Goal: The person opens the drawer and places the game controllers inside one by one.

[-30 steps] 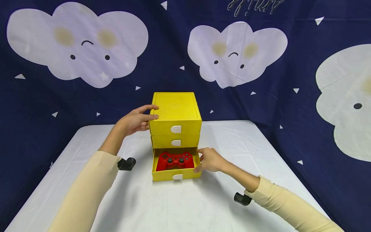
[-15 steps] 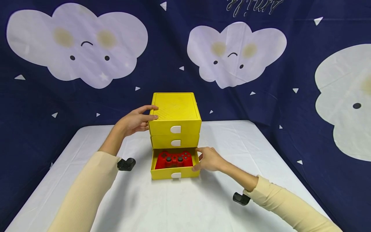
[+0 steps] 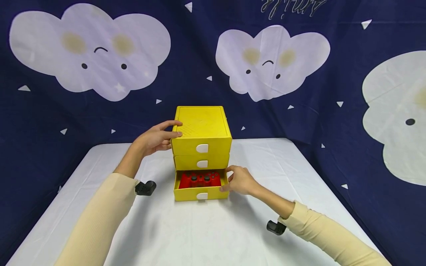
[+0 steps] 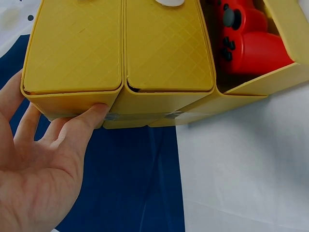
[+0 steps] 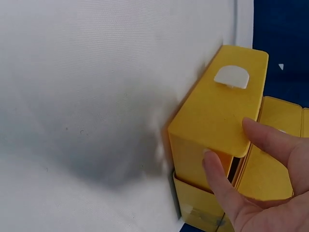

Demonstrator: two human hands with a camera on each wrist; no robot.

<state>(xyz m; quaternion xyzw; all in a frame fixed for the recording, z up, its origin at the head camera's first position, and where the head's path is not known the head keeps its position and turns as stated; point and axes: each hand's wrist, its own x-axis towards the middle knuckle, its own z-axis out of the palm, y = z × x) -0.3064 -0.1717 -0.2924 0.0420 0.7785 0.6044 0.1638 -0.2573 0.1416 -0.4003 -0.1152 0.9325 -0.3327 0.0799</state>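
Observation:
A yellow three-drawer cabinet (image 3: 201, 122) stands mid-table in the head view. Its bottom drawer (image 3: 186, 194) is pulled partway out, and inside lies a red game controller (image 3: 200, 180) with black thumbsticks. My left hand (image 3: 154, 138) rests on the cabinet's upper left edge, some fingers over the top, others along the side. At the drawer's right front corner, my right hand (image 3: 241, 181) touches with thumb and finger. In the right wrist view, one fingertip meets the drawer front (image 5: 217, 111) and another its side. The left wrist view shows the controller (image 4: 256, 43) partly, cut off by the frame.
The cabinet stands on a white-covered table (image 3: 199, 236). Behind hangs a dark blue cloth (image 3: 193, 44) printed with clouds. The two upper drawers, with white tabs (image 3: 202, 148), are closed. A black wrist camera (image 3: 145, 188) sits by the left sleeve.
The bottom drawer has slid inward, covering more of the controller's top. My right hand has moved slightly back with it. My left hand has stayed on the cabinet.

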